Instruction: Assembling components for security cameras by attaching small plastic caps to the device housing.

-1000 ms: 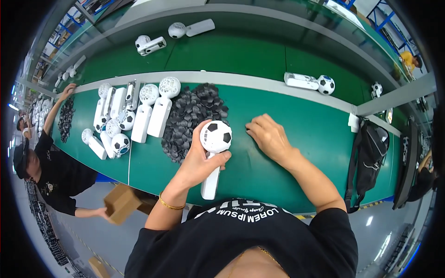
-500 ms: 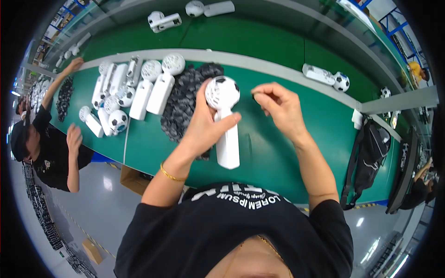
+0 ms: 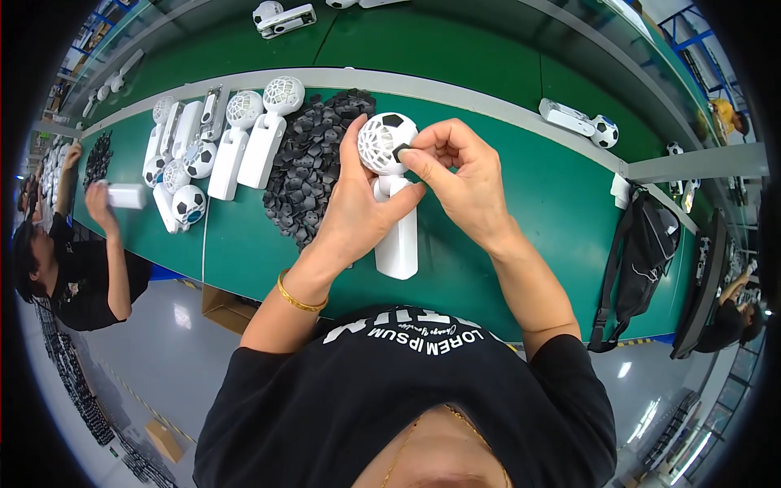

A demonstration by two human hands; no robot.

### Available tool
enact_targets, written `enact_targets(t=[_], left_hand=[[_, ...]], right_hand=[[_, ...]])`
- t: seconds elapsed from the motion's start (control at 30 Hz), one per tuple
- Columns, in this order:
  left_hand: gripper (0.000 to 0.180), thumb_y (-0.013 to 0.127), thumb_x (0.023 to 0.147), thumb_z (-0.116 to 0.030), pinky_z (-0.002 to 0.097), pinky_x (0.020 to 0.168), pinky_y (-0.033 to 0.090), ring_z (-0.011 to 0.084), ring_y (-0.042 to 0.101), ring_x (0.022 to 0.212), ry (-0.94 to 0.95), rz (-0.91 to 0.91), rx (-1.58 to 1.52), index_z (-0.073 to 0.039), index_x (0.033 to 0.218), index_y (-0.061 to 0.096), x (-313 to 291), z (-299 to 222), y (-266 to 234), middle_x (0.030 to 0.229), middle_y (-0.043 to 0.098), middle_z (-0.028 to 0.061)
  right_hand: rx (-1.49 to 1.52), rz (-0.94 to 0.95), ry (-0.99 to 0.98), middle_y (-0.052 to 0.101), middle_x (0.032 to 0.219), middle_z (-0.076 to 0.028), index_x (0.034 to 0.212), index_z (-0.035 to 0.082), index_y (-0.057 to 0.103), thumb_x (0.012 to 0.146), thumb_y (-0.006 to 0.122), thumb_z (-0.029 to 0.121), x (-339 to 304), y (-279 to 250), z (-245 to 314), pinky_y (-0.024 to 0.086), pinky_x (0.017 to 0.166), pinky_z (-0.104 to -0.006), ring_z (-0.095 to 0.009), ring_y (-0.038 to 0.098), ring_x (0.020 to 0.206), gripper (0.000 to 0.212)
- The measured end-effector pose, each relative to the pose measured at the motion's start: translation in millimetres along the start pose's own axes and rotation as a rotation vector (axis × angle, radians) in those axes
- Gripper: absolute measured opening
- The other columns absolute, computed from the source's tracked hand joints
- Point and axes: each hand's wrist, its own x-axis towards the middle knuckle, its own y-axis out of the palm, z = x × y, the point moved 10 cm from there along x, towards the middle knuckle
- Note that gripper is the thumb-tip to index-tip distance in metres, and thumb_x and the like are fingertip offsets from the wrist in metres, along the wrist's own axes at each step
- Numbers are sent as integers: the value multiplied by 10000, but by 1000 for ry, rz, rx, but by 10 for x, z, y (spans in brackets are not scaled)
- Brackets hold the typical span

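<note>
My left hand (image 3: 350,213) is closed around a white handheld fan (image 3: 397,244) with a soccer-ball head and a vent grille. Its thumb lies across the neck, and the handle points down toward me. Against the lower right side of the ball, my right hand (image 3: 472,185) pinches a small black piece (image 3: 401,152) between thumb and forefinger. Whether the piece sits in the ball's surface is hard to make out. Just left of the fan spreads a heap of small black pieces (image 3: 303,167) on the green table (image 3: 480,276).
Several white fans (image 3: 254,154) lie in a group to the left. Another person's hand (image 3: 99,207) is at the far left with a blurred white object (image 3: 127,196). One fan (image 3: 604,132) lies on the green surface behind. A black bag (image 3: 647,252) rests at the right.
My right hand has moved left to the ball, bringing the black piece against it. The fan's head has turned, showing more grille. At the left, the other person's hand now has a white object.
</note>
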Motion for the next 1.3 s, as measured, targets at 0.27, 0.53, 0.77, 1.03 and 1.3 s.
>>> enact_targets(t=[0.27, 0.53, 0.77, 1.03, 1.3], left_hand=[[850, 652, 784, 16, 325, 966, 429, 208, 510, 1152, 36, 32, 80, 2, 1426, 94, 208, -100, 110, 1250, 475, 140], [933, 661, 770, -229, 378, 908, 462, 347, 569, 1113, 90, 93, 334, 47, 1429, 60, 1690, 5, 390, 1217, 529, 256], [780, 653, 799, -163, 449, 911, 456, 423, 542, 1112, 258, -23, 590, 51, 1400, 204, 2869, 192, 350, 1178, 550, 288], [370, 549, 677, 109, 426, 921, 453, 348, 562, 1065, 640, -240, 1091, -56, 994, 643, 2764, -498, -1096, 1062, 607, 189], [738, 599, 695, 121, 472, 1036, 381, 470, 372, 1266, 168, 211, 1444, -255, 1318, 476, 3039, 249, -1679, 1459, 271, 220]], right_hand=[[59, 51, 153, 607, 1119, -109, 1252, 5, 492, 780, 749, 132, 269, -178, -213, 500, 837, -331, -219, 587, 1038, 553], [-262, -195, 73, 551, 1250, -237, 1280, -44, 464, 868, 657, 283, 1250, -1074, -550, 499, 883, -372, -285, 593, 1078, 560], [-583, -329, -363, 623, 1097, -145, 1059, 27, 643, 784, 606, 138, 2078, -955, -37, 446, 938, -392, -320, 561, 1078, 299], [-1032, 16, -303, 416, 1411, -170, 1349, 112, 452, 738, 677, 216, 2937, -127, -519, 390, 1023, -434, -345, 399, 1282, 660], [-1306, 236, -208, 490, 1240, -157, 1270, 169, 515, 685, 718, 123, 3069, 271, -961, 454, 925, -457, -361, 495, 1147, 621]])
